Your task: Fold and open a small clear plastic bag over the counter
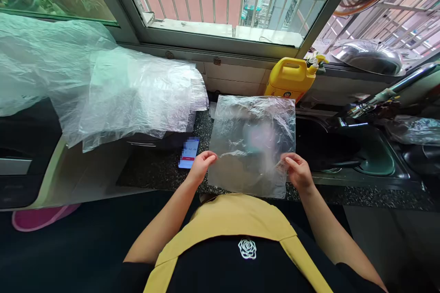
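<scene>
Both hands on crinkly (clear, square) plastic bag

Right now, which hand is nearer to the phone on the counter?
Left. The left hand holds the plastic bag's left edge, just right of the phone. The right hand holds the bag's far edge.

Clear crinkled plastic bag, speckled polished stone counter, glossy yellow plastic jug, shiny metal bowl
</scene>
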Available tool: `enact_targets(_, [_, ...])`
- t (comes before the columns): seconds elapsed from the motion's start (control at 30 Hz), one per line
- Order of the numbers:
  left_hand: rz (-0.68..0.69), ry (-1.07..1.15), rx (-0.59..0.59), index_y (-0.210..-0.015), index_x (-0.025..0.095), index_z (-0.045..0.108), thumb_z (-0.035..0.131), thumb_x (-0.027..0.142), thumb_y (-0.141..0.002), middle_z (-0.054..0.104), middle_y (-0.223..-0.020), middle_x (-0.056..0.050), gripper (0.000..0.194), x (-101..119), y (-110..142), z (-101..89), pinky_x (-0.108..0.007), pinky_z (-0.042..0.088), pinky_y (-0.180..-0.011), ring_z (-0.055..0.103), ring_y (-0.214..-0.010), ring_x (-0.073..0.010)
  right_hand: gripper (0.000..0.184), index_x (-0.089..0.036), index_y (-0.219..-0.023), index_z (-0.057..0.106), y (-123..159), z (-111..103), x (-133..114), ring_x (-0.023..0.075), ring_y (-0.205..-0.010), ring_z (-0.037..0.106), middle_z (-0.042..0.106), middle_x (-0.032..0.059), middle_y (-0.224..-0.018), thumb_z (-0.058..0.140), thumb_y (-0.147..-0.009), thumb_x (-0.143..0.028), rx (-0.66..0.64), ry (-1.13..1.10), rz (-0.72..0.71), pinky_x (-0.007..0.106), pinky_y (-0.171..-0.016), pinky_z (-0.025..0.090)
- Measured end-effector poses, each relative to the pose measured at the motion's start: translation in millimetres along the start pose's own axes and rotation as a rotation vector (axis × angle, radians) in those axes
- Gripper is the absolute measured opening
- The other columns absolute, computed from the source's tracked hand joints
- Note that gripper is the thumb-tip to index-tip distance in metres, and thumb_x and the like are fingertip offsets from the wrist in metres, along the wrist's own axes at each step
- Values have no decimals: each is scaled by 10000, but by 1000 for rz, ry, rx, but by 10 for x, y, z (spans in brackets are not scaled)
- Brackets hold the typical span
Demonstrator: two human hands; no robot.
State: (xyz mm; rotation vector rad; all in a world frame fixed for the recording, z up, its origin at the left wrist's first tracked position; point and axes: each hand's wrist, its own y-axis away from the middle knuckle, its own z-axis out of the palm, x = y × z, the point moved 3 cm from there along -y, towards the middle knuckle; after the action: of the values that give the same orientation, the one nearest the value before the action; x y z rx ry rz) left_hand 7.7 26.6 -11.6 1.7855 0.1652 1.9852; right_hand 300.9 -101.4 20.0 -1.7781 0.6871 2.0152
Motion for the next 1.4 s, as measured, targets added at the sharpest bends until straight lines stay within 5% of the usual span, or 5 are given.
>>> enact_targets(0.33, [156, 222, 184, -622, 163, 598, 782, 420, -461, 596, -575, 27, 355, 355, 62, 83, -228, 437, -600, 524, -550, -87, 120, -213, -605, 658, -14, -192, -190, 150, -634, 588, 656, -2, -626, 712, -580, -318, 144, 25, -161, 323, -678, 472])
enact_targets(0.8, [906, 8, 120, -797, 259, 707, 676, 217, -771, 546, -765, 3, 58, 751, 579, 128, -256, 425, -717, 512, -760, -114, 215, -190, -619, 629, -86, -331, -352, 150, -602, 566, 607, 3, -615, 707, -566, -383, 262, 109, -202, 326, -620, 461])
enact_targets(0.93, [1051, -177, 98, -840, 251, 693, 659, 155, -778, 526, -769, -6, 120, 801, 764, 275, -279, 428, -703, 503, -767, -128, 207, -185, -731, 648, 11, -223, -639, 172, -674, 563, 612, 29, -718, 684, -666, -378, 436, 428, -478, 359, -674, 462])
enact_targets(1.13, [1142, -388, 98, -835, 229, 693, 659, 170, -785, 514, -701, -3, 85, 782, 906, 540, -287, 423, -665, 485, -716, -133, 209, -235, -925, 677, 357, 929, -1040, 213, -820, 582, 650, 63, -876, 702, -735, -318, -449, 736, -961, 383, -745, 471])
enact_targets(1.4, [1159, -416, 105, -867, 239, 694, 665, 177, -788, 501, -677, 11, 105, 901, 918, 441, -271, 415, -647, 473, -698, -126, 97, -214, -749, 616, 385, 1463, -1063, 153, -703, 531, 635, 32, -733, 582, -839, -211, -683, 712, -1044, 320, -673, 441])
